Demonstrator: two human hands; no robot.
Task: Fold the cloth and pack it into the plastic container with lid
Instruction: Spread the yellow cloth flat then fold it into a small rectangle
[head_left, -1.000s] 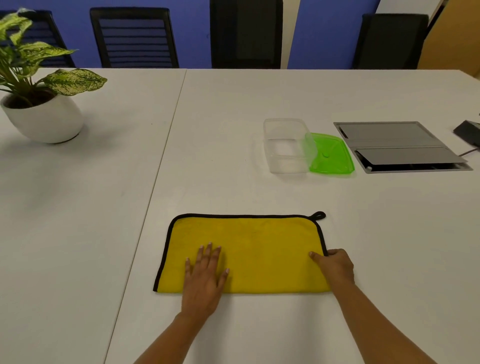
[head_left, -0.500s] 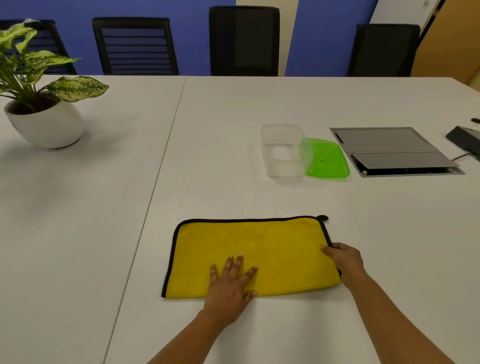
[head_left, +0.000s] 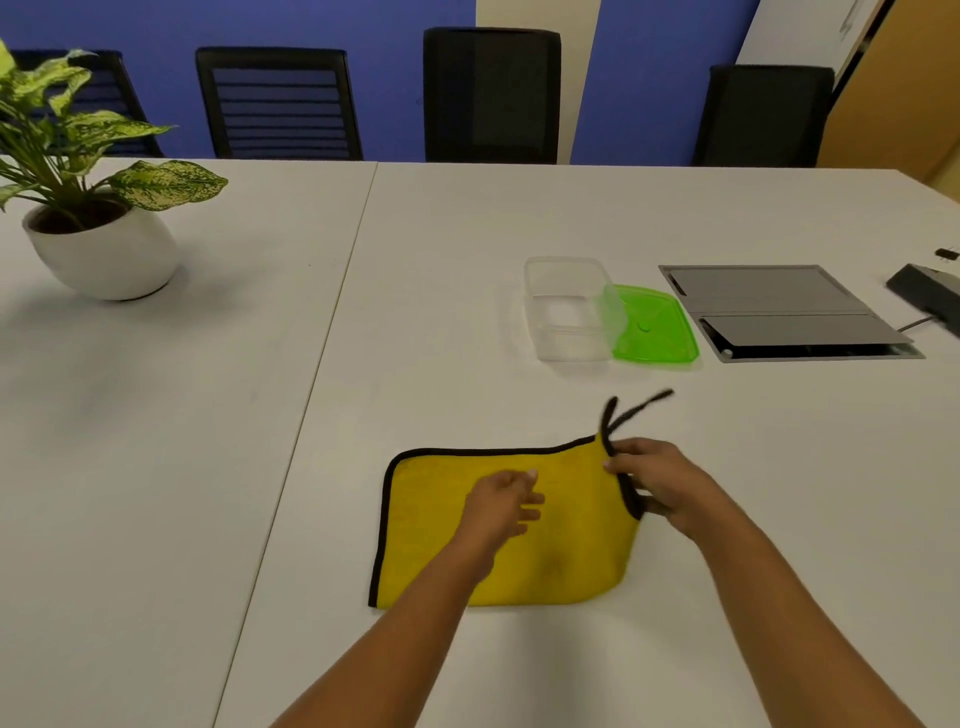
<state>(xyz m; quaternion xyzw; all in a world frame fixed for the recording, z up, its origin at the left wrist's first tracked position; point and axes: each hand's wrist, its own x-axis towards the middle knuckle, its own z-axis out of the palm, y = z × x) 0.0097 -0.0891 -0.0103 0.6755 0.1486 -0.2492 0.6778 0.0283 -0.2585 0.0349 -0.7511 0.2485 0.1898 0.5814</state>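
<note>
A yellow cloth (head_left: 441, 519) with black trim lies folded once on the white table (head_left: 467, 260), near its front. My right hand (head_left: 660, 480) pinches the cloth's right edge and holds it raised, the black hanging loop sticking up above it. My left hand (head_left: 501, 501) hovers over the cloth's middle with fingers loosely curled, holding nothing. Farther back stands the clear plastic container (head_left: 569, 309), uncovered and with nothing in it. Its green lid (head_left: 657, 325) leans against the container's right side.
A grey floor-box panel (head_left: 779, 312) is set in the table right of the lid, with a dark device (head_left: 930, 291) and cable beyond. A potted plant (head_left: 98, 228) stands far left. Black chairs line the far edge.
My right hand has gripped the cloth's right edge and lifted it leftward. My left hand has risen off the cloth and shifted towards its middle.
</note>
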